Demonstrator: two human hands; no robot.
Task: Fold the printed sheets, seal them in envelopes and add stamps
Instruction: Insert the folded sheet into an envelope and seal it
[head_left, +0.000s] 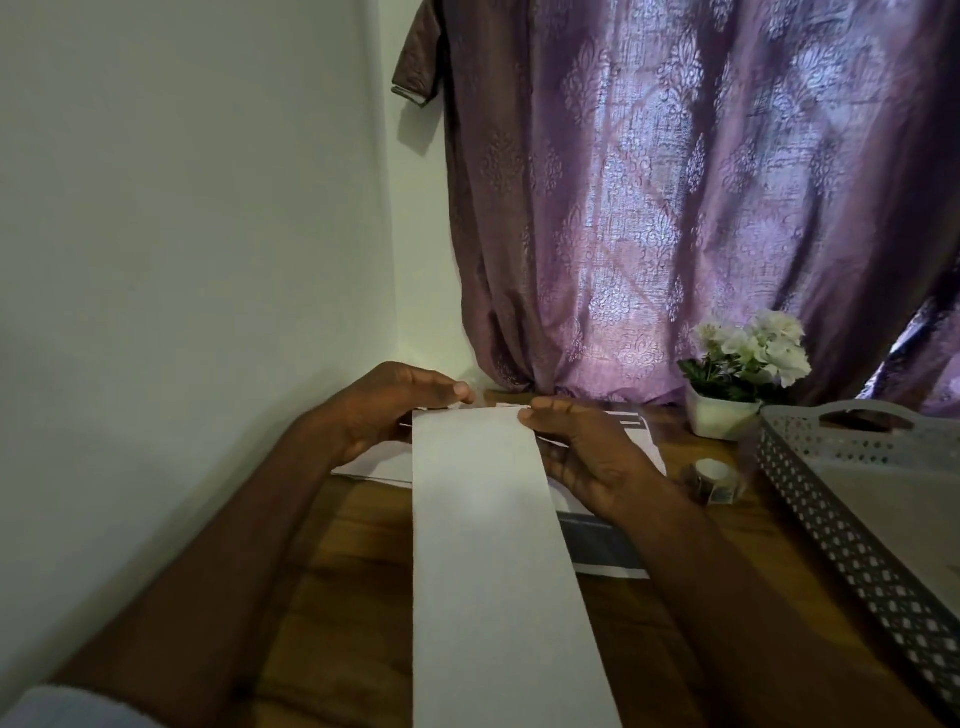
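Folding step: left hand (387, 402) and right hand (582, 449) pinch the sheet's (488, 519) far corners above the counter (353, 545); next likely needs edges aligned, then creased.

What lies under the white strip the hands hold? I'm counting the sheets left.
Under the strip, printed sheets with dark bands show on the table, beside both edges. How many lie there is hidden by the strip and hands.

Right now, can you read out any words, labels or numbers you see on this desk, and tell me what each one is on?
No text can be read.
The long white paper held by both hands shows a blank face.
The sheets under it have dark printed bands, no legible words.
The roll of stamps is too small and blurred to read.
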